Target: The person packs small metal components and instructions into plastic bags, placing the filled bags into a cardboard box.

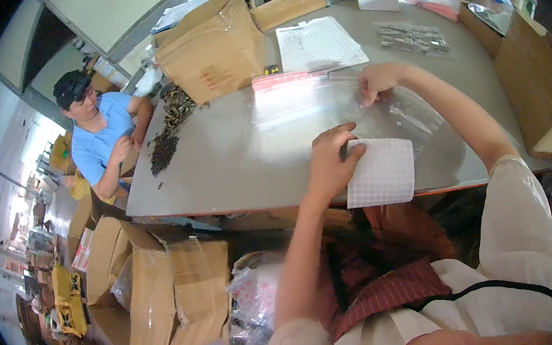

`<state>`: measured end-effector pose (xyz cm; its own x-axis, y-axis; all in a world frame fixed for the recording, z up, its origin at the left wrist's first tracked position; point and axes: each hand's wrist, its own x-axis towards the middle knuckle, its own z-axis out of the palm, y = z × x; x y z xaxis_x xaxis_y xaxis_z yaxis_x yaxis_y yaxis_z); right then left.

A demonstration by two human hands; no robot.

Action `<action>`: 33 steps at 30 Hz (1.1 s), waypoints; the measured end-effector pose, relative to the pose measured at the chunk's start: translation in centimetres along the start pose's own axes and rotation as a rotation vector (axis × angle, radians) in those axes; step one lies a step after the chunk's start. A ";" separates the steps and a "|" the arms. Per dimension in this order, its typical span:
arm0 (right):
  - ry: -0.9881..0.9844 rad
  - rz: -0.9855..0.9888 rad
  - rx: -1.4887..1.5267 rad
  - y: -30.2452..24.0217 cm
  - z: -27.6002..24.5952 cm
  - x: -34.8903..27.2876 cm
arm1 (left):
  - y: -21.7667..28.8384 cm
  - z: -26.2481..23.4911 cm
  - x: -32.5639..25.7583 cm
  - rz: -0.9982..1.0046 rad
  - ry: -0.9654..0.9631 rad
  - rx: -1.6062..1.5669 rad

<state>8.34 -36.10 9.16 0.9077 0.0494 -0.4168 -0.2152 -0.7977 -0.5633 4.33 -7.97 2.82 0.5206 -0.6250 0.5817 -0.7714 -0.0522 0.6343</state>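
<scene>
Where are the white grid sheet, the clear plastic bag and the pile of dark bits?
white grid sheet (pixel 381 173), head view, middle of the sheet.
clear plastic bag (pixel 296 111), head view, flat middle.
pile of dark bits (pixel 166 144), head view, lower part of the pile.

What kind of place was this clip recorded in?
Most likely a small packing workshop or warehouse. Cardboard boxes crowd the grey table and the floor, and the left hand holds a sheet of white labels while the right hand pins a clear plastic bag.

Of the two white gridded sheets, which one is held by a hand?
The small white gridded sheet at the table's near edge, pinched by the left hand. The larger gridded sheet lies untouched farther away, beside the cardboard box.
</scene>
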 end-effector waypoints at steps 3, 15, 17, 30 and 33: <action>-0.018 0.106 -0.046 1.1 -0.2 -2.6 | 1.2 -0.1 0.1 -0.196 -0.002 -0.079; 0.201 -0.466 0.269 -1.9 7.5 -9.5 | 2.4 -0.2 -0.2 -0.433 0.282 -0.433; 0.139 -0.357 0.524 -1.4 8.0 -9.3 | 1.9 -0.6 -0.2 -0.467 0.260 -0.466; 0.245 -0.491 0.773 -1.5 9.6 -8.7 | 0.8 -1.0 -0.7 -0.542 0.086 -0.599; 0.319 -0.553 0.709 -1.1 10.2 -8.7 | 1.3 -1.2 -0.5 -0.532 0.061 -0.605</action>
<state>-2.95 -29.55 6.12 0.9792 0.0608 0.1937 0.2010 -0.1547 -0.9673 3.50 -6.85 3.97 0.7948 -0.5904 0.1401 -0.0922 0.1108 0.9896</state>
